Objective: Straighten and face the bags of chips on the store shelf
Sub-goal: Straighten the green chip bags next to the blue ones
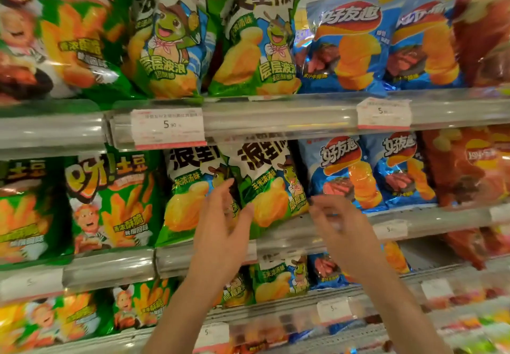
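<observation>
We're mid-facing on the middle shelf: left hand (223, 226) fingers spread loose, right hand (335, 220) blurred but seemingly loose, holding nothing, both framing the tilted glossy green-and-white corn-chip bag (271, 185), so next we grip its sides and square it upright.
</observation>
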A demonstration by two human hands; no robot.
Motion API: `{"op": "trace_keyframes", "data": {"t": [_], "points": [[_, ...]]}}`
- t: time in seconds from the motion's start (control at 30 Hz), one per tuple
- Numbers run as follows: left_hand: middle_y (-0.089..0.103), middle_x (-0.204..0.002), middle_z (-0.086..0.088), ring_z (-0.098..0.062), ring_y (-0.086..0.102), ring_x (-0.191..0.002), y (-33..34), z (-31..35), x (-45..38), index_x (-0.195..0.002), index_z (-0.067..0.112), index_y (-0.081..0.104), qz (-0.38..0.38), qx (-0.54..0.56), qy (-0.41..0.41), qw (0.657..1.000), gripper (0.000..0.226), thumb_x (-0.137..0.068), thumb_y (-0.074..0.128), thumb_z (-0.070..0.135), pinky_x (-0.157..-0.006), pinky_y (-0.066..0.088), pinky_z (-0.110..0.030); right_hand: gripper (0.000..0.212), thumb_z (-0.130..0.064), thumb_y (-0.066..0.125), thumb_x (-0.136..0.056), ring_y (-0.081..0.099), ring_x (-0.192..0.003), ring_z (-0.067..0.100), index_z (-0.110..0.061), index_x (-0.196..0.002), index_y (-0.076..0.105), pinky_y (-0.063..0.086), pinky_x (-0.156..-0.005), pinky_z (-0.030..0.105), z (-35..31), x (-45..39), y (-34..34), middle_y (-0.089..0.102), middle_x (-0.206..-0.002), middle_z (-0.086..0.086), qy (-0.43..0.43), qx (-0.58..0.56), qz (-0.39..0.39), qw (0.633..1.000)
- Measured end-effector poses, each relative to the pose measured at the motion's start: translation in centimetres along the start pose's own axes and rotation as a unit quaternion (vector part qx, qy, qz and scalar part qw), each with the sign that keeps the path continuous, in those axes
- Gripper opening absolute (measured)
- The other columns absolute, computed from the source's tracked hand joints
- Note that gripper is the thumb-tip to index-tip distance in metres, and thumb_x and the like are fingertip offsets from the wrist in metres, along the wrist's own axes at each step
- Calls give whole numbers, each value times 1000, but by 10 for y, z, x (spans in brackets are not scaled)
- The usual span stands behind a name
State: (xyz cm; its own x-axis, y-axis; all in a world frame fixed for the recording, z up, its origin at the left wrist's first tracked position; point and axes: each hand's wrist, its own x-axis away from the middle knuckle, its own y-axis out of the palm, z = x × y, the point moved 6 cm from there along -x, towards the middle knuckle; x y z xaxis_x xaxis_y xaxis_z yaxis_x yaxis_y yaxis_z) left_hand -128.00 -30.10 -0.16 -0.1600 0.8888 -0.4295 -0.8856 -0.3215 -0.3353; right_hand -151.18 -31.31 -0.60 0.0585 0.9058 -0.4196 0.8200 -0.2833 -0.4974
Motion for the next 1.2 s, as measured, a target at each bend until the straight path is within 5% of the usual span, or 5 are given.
{"op": "trace_keyframes", "data": {"t": [0.13, 0.4, 0.57, 1.0, 1.2], "points": [[35, -155, 4, -15, 38, -139, 34, 12, -26, -151, 43, 22, 2, 20, -18, 1000, 63, -98, 57, 41, -117, 34, -43, 42, -37, 57, -97, 55, -118, 10, -25, -137, 49, 45, -103, 32, -13, -60, 19, 58, -129, -4, -54, -30, -15, 998], [28, -159, -2, -10, 28, -140, 68, 14, -50, -158, 34, 8, 84, 61, -63, 993, 74, -101, 54, 32, -115, 20, -28, 48, -30, 54, -100, 55, -117, 10, -22, -145, 37, 41, -97, 24, -1, -106, 46, 54, -123, -12, -22, -127, -91, 987], [25, -162, -1, -14, 23, -145, 71, 14, -54, -157, 44, 8, 82, 26, -54, 995, 66, -103, 46, 43, -114, 21, -31, 58, -45, 56, -92, 64, -110, 14, -34, -144, 35, 55, -93, 49, 13, -105, 43, 63, -126, -4, -25, -153, -64, 986], [20, -164, 5, -14, 26, -147, 71, 10, -70, -156, 48, 5, -11, -24, -33, 999, 62, -104, 40, 48, -112, 20, -27, 51, -28, 39, -105, 38, -117, -20, -48, -150, 25, 35, -97, 9, 10, -90, 33, 32, -149, -12, -85, -107, -92, 986], [26, -144, 29, 8, 24, -134, 67, 13, -71, -157, 43, 1, -15, 42, -54, 998, 70, -104, 47, 39, -108, 20, -15, 57, -39, 40, -103, 49, -119, 11, -54, -150, 13, 44, -104, 43, 14, -93, 37, 33, -149, -8, -48, -110, -69, 990]]}}
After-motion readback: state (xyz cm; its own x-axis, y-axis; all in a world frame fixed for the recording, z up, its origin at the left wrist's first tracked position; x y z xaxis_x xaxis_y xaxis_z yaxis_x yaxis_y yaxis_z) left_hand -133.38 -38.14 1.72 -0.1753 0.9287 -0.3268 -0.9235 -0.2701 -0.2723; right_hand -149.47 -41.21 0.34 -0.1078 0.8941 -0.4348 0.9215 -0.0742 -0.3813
